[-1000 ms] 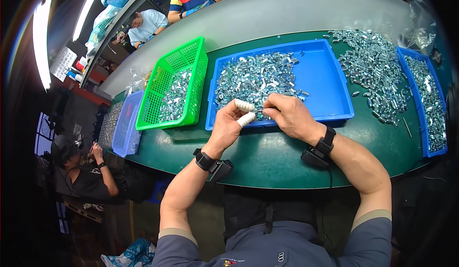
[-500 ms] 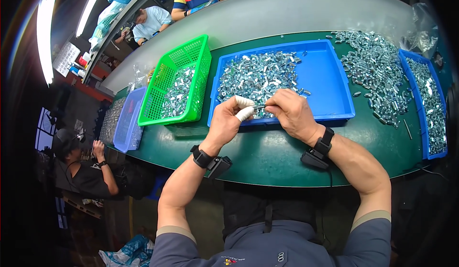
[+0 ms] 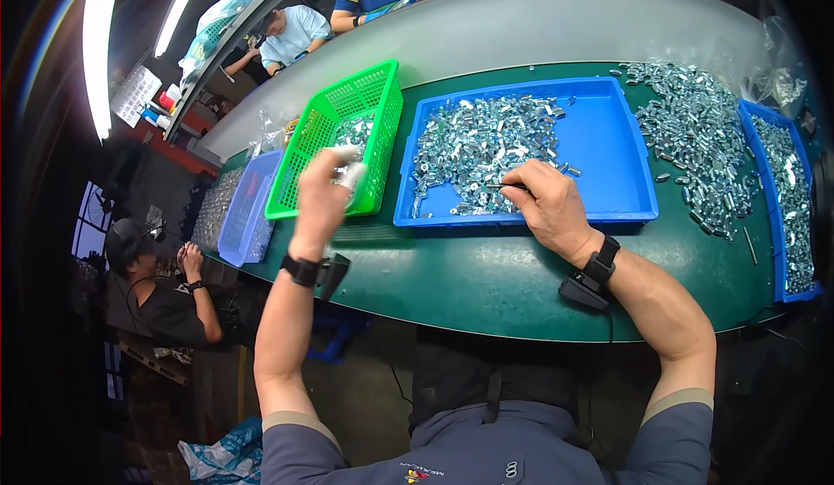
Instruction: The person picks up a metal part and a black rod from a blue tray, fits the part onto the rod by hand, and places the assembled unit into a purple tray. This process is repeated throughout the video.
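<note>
My left hand (image 3: 323, 196), with white tape around its fingertips, is over the near right part of the green basket (image 3: 375, 191). Motion blurs its fingers, so I cannot see whether anything is in them. Small shiny metal pieces (image 3: 354, 129) lie inside that basket. My right hand (image 3: 549, 202) is closed in a pinch on a thin dark metal rod (image 3: 498, 186), above the front of the blue tray (image 3: 608, 150). A heap of small silvery metal cylinders (image 3: 486, 137) fills the tray's left and middle parts.
Loose metal cylinders (image 3: 695, 129) are piled on the green table (image 3: 486, 285) at right, with a thin rod (image 3: 750, 246) nearby. A full blue bin (image 3: 779, 198) stands far right, a violet-blue basket (image 3: 252, 211) at left. A co-worker (image 3: 161, 285) sits far left; two others work across the grey partition.
My left hand has moved left, away from the right hand and over to the green basket. The right hand still pinches the rod above the tray. The view has shifted slightly.
</note>
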A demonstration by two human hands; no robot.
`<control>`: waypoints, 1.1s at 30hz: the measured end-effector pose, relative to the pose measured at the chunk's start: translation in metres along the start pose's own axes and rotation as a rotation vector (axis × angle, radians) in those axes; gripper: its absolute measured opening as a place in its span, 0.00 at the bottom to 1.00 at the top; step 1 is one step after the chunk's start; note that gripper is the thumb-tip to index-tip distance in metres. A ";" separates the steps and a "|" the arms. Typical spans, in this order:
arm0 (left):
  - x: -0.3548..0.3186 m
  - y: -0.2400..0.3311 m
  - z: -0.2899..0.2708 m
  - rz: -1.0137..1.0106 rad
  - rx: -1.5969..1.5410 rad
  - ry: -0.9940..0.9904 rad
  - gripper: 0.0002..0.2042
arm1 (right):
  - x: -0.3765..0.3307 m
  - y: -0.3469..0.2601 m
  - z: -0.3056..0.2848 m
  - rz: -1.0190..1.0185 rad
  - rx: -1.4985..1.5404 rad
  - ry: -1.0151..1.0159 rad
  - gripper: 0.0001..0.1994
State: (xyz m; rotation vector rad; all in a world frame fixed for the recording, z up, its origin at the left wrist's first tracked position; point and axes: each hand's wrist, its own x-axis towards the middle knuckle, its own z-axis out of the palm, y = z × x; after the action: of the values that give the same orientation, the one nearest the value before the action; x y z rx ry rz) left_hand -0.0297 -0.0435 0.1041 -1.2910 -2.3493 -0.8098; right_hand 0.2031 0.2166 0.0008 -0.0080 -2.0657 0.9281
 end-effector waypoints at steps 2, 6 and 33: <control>-0.006 0.021 0.033 -0.032 -0.206 -0.336 0.12 | 0.000 0.000 0.001 -0.011 -0.004 -0.007 0.05; -0.002 0.042 0.085 -0.089 -0.250 -0.737 0.11 | 0.000 0.000 0.002 0.003 -0.005 -0.048 0.07; -0.021 0.081 0.101 -0.053 -0.492 -0.469 0.09 | -0.002 0.008 0.005 0.035 0.006 -0.171 0.05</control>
State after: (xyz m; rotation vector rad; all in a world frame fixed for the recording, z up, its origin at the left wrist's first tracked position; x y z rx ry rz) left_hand 0.0480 0.0403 0.0391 -1.7826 -2.6457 -1.2783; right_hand 0.1982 0.2188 -0.0075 0.0399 -2.2261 0.9864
